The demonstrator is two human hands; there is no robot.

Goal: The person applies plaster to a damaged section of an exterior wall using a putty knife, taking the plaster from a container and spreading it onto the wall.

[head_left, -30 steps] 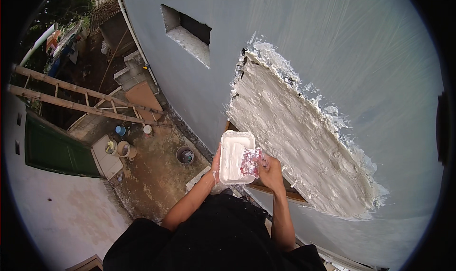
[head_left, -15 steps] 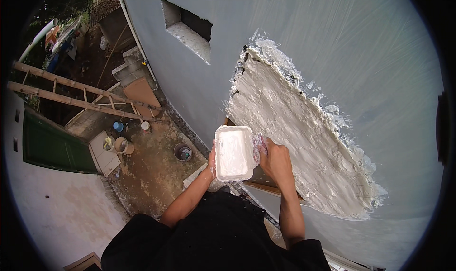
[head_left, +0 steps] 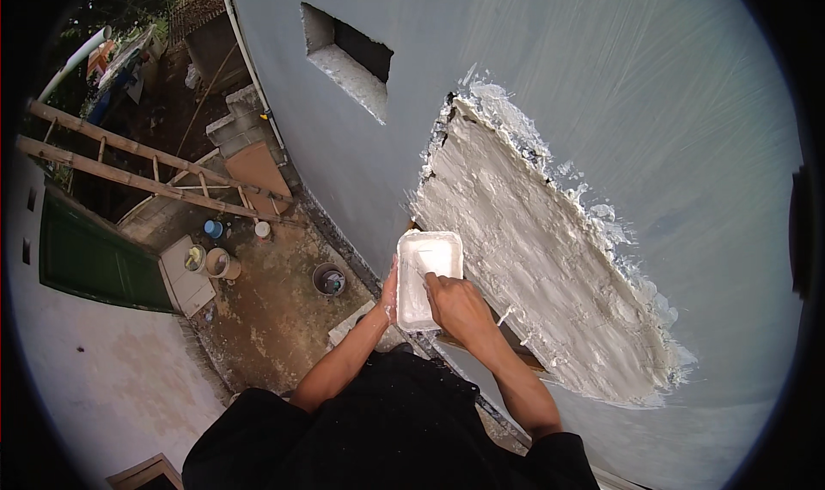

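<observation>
My left hand (head_left: 389,297) grips the side of a white rectangular tub (head_left: 401,314) with pale wet plaster inside, held in front of my body. Over the tub, my right hand (head_left: 455,305) is closed on what looks like a putty knife (head_left: 421,271), its blade down in the plaster and mostly hidden. Beyond and to the right, a rough patch of off-white plaster (head_left: 533,249) covers a large slanted area of the grey wall (head_left: 687,164), with ragged smears along its upper edge. A strand of plaster hangs at the patch's lower edge, close to my right wrist.
A square opening (head_left: 361,52) pierces the wall at the upper left. Down on the ground stand a bucket (head_left: 328,279), a pale bucket (head_left: 219,262) and a small blue pail (head_left: 213,228). A bamboo ladder (head_left: 155,168) leans at the left, above a green door (head_left: 94,258).
My right hand has moved left from beside the tub to over it, bringing the tool into the plaster. The tub has shifted slightly right in view.
</observation>
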